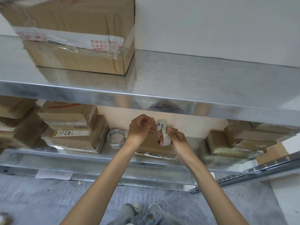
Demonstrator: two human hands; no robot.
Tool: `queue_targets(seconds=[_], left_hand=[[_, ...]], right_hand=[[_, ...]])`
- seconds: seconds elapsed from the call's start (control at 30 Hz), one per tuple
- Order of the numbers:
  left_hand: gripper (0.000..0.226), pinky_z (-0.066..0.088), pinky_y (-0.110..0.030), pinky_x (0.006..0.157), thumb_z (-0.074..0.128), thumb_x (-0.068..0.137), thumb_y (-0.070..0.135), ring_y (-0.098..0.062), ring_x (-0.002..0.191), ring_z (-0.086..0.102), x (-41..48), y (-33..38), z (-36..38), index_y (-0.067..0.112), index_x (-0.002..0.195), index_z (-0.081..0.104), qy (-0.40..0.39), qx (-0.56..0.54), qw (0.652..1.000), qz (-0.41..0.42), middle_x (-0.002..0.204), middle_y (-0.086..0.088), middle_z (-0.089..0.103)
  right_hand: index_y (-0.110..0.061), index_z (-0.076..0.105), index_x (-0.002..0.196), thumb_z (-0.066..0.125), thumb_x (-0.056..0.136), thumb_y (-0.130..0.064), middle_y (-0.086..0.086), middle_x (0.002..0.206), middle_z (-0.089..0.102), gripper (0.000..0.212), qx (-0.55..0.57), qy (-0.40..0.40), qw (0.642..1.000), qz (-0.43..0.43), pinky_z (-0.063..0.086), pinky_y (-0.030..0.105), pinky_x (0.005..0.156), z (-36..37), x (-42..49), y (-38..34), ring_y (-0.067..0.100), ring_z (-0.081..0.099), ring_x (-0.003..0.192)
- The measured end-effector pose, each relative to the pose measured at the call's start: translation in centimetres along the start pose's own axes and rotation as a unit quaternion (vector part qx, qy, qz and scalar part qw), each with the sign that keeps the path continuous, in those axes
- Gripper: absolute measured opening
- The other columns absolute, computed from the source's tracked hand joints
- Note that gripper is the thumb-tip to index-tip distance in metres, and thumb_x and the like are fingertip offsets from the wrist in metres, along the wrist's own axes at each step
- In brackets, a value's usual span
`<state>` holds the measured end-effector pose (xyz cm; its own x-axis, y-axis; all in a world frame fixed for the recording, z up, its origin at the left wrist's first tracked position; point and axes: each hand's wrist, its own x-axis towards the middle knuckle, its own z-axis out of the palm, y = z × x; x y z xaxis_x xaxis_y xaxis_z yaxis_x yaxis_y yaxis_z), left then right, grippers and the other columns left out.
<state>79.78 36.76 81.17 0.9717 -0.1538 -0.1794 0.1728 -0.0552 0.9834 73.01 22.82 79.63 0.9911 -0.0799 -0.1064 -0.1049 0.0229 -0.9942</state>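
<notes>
Two galvanised steel shelves run along a white wall [211,26] above a grey, scuffed floor [48,200]. The roll of tape [164,133] is in the air at the middle of the view, in front of the gap between the shelves. The right hand [176,138] grasps it from four o'clock, fingers wrapped round its band. The left hand [140,127] comes in from nine o'clock with fingers curled, tips at the roll's upper edge – whether they pinch a loose end is too small to tell.

The upper shelf [203,73] carries a taped carton [78,30] at eleven o'clock; its folded front lip hangs just above the hands. On the lower shelf [113,154] there is open room only around the hands – stacked boxes [73,127] and a second tape roll [115,138] crowd nine o'clock, and more boxes [243,140] sit at three. A flat box [146,148] lies behind the wrists, mostly hidden. A slotted rail [259,169] slants off at four o'clock, cut by the frame.
</notes>
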Motion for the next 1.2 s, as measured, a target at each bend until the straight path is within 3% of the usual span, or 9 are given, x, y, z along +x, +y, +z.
queue_targets(seconds=[0.27,0.43,0.57,0.73,0.83,0.9,0.97,1.1,1.2], left_hand=[[0.017,0.054,-0.024,0.055,0.055,0.096,0.008,-0.011,0.063,0.069,0.6,0.4,-1.2,0.008,0.079,0.056,0.029,-0.040,0.999,0.012,0.078,-0.002,0.073],[0.016,0.059,-0.029,0.061,0.059,0.093,0.008,-0.018,0.070,0.072,1.2,0.2,-2.2,0.007,0.079,0.053,0.052,-0.037,0.998,0.007,0.081,-0.005,0.075],[0.018,0.058,-0.034,0.065,0.057,0.094,0.006,-0.025,0.074,0.072,2.0,-0.9,-3.7,0.009,0.078,0.049,0.111,-0.040,0.993,-0.002,0.082,-0.010,0.074],[0.017,0.055,-0.040,0.078,0.066,0.086,0.006,-0.025,0.081,0.067,2.9,-2.7,-5.7,0.018,0.077,0.056,0.174,0.075,0.982,0.004,0.087,-0.006,0.071],[0.016,0.052,-0.036,0.088,0.061,0.085,0.001,-0.018,0.096,0.063,2.9,-3.2,-6.5,0.016,0.087,0.068,0.156,0.145,0.977,0.012,0.099,-0.001,0.070],[0.024,0.049,-0.027,0.086,0.058,0.086,-0.002,-0.008,0.099,0.060,2.8,-3.4,-6.8,0.014,0.097,0.071,0.147,0.171,0.974,0.010,0.107,0.001,0.067],[0.028,0.045,-0.016,0.077,0.055,0.087,-0.003,0.003,0.094,0.059,2.8,-3.3,-7.0,0.013,0.103,0.070,0.147,0.179,0.973,0.006,0.115,0.001,0.065],[0.023,0.043,-0.023,0.087,0.057,0.090,0.004,-0.017,0.112,0.059,2.3,-2.4,-6.0,0.021,0.099,0.069,0.111,0.141,0.983,0.041,0.108,0.007,0.066],[0.017,0.044,-0.020,0.092,0.061,0.093,0.012,-0.007,0.109,0.061,1.0,-0.3,-3.2,0.025,0.101,0.067,-0.002,0.085,0.993,0.080,0.112,0.009,0.067]], right_hand=[[-0.015,0.068,0.078,0.048,0.090,-0.031,0.016,0.069,0.044,0.028,0.067,-0.017,0.998,0.010,0.042,0.026,0.062,-0.3,-1.0,-1.3,0.024,0.042,0.066],[-0.007,0.061,0.075,0.052,0.088,-0.045,0.019,0.073,0.048,0.041,0.080,-0.003,0.997,0.020,0.038,0.034,0.067,-0.5,-1.2,-1.3,0.026,0.044,0.070],[-0.002,0.054,0.071,0.045,0.094,-0.035,-0.002,0.052,0.049,0.041,0.116,0.012,0.993,0.034,0.036,0.036,0.071,-0.6,-1.3,-1.3,0.014,0.037,0.049],[-0.003,0.053,0.074,0.035,0.101,-0.028,-0.002,0.050,0.050,0.041,0.163,0.043,0.984,0.063,0.038,0.031,0.069,-1.0,-0.9,-0.5,0.009,0.039,0.041],[0.001,0.061,0.095,0.046,0.095,-0.032,0.005,0.079,0.068,0.036,0.179,0.021,0.982,0.052,0.047,0.036,0.082,-0.8,-1.0,-0.4,0.015,0.065,0.071],[-0.004,0.065,0.111,0.064,0.082,-0.047,0.015,0.104,0.064,0.052,0.173,-0.001,0.984,0.044,0.051,0.032,0.084,-0.7,-1.0,-0.4,0.025,0.062,0.095],[-0.008,0.066,0.114,0.070,0.074,-0.053,0.016,0.103,0.056,0.059,0.154,-0.026,0.987,0.032,0.049,0.028,0.078,-0.5,-1.1,-0.3,0.026,0.051,0.091],[-0.009,0.053,0.125,0.047,0.098,-0.016,-0.004,0.105,0.062,0.029,0.099,-0.045,0.994,0.028,0.046,0.026,0.080,-0.4,-1.4,-0.6,0.018,0.049,0.089],[-0.017,0.054,0.118,0.045,0.097,-0.007,0.008,0.109,0.062,0.025,0.049,-0.073,0.996,0.030,0.043,0.032,0.093,-0.2,-1.6,-1.0,0.018,0.058,0.098]])
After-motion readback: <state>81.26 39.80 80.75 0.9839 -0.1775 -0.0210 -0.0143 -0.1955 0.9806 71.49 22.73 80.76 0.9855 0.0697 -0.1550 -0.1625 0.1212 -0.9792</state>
